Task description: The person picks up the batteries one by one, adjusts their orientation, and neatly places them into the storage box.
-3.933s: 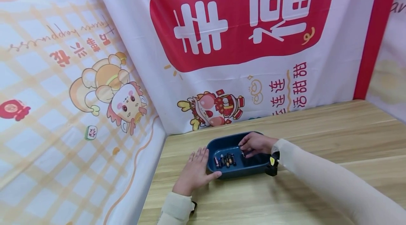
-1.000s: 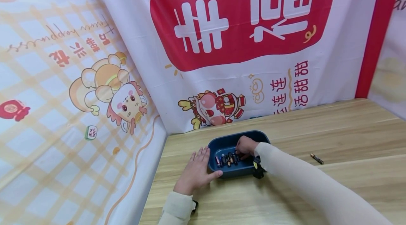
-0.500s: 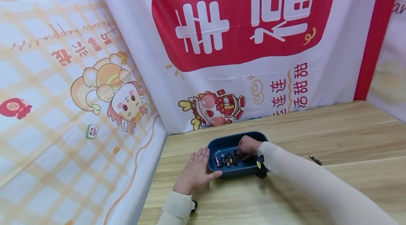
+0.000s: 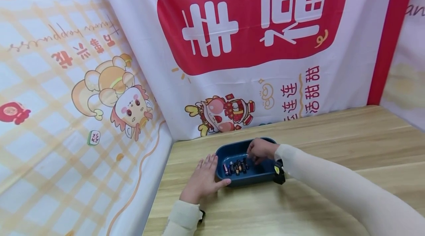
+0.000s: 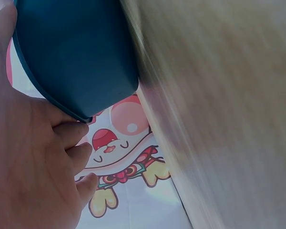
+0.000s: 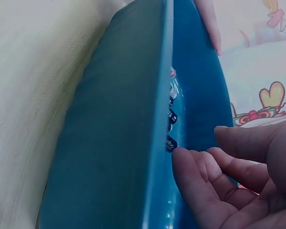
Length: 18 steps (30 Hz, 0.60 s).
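Observation:
A dark blue oval tray (image 4: 252,181) stands on the table, with several small cylindrical batteries (image 4: 236,167) lying side by side in its left part. My left hand (image 4: 200,184) rests against the tray's left end, its fingers extended along the outside and the thumb by the near rim. Over the tray's interior, just right of the batteries, is my right hand (image 4: 260,150). In the right wrist view the thumb (image 6: 233,138) and index finger (image 6: 190,167) are apart, with nothing visible between them. A few battery ends (image 6: 171,143) show past the tray wall there.
Pale wood-grain table (image 4: 252,210) extends in front and to the right. A printed cloth (image 4: 212,88) hangs behind the tray, and another (image 4: 123,177) borders the left. The right sleeve (image 4: 338,180) crosses the table's right half.
My right hand has risen slightly from beside the batteries, its fingers loosening. The loose battery seen on the table at right half a second ago is now out of sight, where my sleeve lies. Left hand stays put.

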### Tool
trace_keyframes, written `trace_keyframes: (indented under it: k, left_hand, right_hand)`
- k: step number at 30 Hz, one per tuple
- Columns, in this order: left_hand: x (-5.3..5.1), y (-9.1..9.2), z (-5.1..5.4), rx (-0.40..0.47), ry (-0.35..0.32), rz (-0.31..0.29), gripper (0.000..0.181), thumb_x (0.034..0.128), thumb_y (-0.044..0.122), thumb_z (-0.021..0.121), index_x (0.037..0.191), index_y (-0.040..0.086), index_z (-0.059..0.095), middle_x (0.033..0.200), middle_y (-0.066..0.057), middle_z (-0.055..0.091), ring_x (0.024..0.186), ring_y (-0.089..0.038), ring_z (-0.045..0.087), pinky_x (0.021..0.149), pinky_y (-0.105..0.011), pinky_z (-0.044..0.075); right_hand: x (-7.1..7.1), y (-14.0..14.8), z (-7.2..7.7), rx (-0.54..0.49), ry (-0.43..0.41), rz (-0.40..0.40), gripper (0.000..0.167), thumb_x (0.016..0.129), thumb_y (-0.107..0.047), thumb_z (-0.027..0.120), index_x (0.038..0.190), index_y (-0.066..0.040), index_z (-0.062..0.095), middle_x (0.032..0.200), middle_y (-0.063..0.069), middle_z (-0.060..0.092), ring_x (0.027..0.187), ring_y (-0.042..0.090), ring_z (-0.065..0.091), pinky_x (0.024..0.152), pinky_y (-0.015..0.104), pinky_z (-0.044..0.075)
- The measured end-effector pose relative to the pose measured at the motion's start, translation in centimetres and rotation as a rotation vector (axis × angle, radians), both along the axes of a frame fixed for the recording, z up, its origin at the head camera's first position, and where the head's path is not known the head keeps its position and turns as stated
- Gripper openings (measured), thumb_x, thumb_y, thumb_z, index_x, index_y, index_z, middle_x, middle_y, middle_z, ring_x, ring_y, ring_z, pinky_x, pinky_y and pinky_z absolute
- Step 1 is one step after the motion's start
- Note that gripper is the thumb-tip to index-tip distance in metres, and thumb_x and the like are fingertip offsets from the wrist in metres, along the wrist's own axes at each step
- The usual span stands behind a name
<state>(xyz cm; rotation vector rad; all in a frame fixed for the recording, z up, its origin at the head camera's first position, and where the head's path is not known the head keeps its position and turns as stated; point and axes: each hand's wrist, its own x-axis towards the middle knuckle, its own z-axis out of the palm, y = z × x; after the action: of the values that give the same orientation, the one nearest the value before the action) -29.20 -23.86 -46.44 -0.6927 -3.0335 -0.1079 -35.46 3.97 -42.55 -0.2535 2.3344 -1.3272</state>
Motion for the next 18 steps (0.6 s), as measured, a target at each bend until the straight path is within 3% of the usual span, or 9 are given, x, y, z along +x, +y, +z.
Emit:
trace_keyframes:
  k: [9, 18]
  left_hand:
    - [0.1, 0.0, -0.1, 0.014, 0.001, -0.006, 0.105, 0.0847, 0.079, 0.041, 0.156, 0.006, 0.018, 0.16, -0.01, 0.016, 0.147, -0.028, 0.01, 0.116, -0.05, 0.011]
    - [0.0, -0.2, -0.4, 0.01, 0.016, -0.015, 0.105, 0.0846, 0.08, 0.039, 0.155, 0.005, 0.018, 0.16, -0.01, 0.016, 0.147, -0.028, 0.01, 0.116, -0.05, 0.011]
  right_hand:
    - [0.8, 2.3, 1.0, -0.002, 0.026, 0.044, 0.018, 0.093, -0.008, 0.064, 0.108, 0.003, 0.067, 0.099, 0.012, 0.063, 0.083, 0.026, 0.063, 0.071, 0.038, 0.058]
    - [1.0, 5.5, 1.8, -0.1, -0.038, 0.012, 0.012, 0.095, -0.007, 0.06, 0.104, 0.001, 0.065, 0.103, 0.016, 0.063, 0.094, 0.033, 0.063, 0.074, 0.039, 0.057]
